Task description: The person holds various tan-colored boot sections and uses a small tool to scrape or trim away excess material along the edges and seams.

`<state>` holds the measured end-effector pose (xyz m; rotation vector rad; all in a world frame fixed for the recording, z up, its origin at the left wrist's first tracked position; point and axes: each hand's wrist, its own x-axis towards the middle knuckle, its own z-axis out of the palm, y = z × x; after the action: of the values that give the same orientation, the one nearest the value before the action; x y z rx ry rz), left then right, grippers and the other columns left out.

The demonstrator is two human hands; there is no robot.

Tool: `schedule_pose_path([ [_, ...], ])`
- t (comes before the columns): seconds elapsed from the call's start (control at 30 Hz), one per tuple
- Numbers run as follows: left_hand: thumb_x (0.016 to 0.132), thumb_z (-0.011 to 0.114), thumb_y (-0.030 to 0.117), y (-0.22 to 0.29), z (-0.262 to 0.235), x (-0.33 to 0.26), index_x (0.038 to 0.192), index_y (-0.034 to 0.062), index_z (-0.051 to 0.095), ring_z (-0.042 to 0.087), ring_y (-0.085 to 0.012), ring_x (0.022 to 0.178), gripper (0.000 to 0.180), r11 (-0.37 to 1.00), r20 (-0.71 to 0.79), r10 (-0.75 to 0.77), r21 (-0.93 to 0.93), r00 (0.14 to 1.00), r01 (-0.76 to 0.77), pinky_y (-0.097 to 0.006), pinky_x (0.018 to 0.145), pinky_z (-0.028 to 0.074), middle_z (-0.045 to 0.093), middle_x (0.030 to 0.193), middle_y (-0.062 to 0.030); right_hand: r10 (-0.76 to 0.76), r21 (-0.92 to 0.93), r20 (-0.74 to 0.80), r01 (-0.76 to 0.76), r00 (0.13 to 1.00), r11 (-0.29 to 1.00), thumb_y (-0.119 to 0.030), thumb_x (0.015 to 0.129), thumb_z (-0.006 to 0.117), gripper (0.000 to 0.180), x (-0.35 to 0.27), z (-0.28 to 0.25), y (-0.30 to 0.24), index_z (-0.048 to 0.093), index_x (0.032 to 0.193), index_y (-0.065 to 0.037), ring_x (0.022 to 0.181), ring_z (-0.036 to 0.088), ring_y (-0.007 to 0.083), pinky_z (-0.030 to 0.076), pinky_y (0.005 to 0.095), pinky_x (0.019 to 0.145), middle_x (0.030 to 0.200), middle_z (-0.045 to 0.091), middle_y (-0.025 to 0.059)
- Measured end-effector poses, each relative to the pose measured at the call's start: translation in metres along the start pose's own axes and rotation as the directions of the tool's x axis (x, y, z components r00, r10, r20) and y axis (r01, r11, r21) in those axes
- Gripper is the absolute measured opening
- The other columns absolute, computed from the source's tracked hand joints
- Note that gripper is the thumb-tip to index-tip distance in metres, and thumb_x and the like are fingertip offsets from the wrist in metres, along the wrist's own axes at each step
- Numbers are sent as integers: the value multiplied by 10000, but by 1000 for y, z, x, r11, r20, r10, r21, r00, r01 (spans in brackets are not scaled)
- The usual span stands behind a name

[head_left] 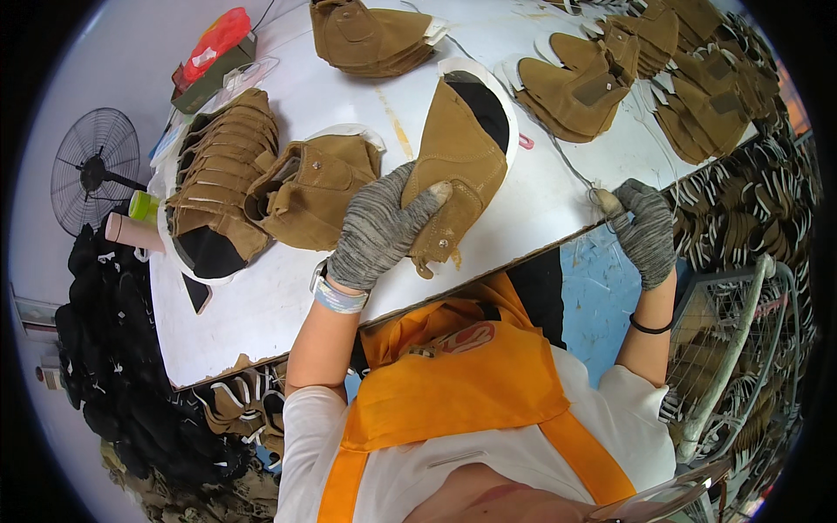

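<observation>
The table (261,327) bears a brown bundle (228,157) and a brown pile (309,196) left of the left hand (375,227), a brown stack (375,44) beyond it, more stacks (571,96) beyond the right hand (643,228).

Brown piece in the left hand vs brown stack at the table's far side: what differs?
The held piece looks single; the stack has several layers.
The held piece is gripped by the left hand; the stack sits on the table.
The held piece's white-edged end points away from the wearer, the stack's rightward.
Both are brown.
</observation>
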<state>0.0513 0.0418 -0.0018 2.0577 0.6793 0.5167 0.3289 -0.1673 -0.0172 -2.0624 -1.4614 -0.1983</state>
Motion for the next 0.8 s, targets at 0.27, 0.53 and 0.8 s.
schedule_pose_path([
  [0.27, 923, 601, 371, 21, 22, -2, 1219, 2, 598, 679, -287, 803, 472, 903, -87, 114, 424, 990, -67, -370, 787, 517, 699, 890, -159, 180, 644, -119, -62, 977, 762, -331, 762, 803, 571, 11, 45, -60, 577, 1187, -23, 1099, 568, 234, 448, 344, 978, 1141, 608, 100],
  [0.53, 845, 701, 356, 14, 52, -19, 1415, -26, 358, 446, -407, 1251, 767, 864, -65, 316, 432, 946, -259, -452, 1045, 369, 456, 1351, -264, 136, 912, 245, -275, 960, 303, -431, 667, 852, 728, 52, 83, -82, 585, 1162, 31, 995, 611, 197, 507, 312, 875, 1079, 641, 118],
  [0.8, 819, 755, 344, -26, 33, -20, 1479, 1, 282, 436, -182, 1286, 882, 726, 15, -13, -688, 1000, 20, -323, 1094, 336, 418, 1438, -117, 83, 717, 416, -270, 906, -642, -250, 763, 711, 707, 32, 97, -52, 428, 1339, 48, 1084, 609, 337, 551, 446, 892, 1236, 567, 223],
])
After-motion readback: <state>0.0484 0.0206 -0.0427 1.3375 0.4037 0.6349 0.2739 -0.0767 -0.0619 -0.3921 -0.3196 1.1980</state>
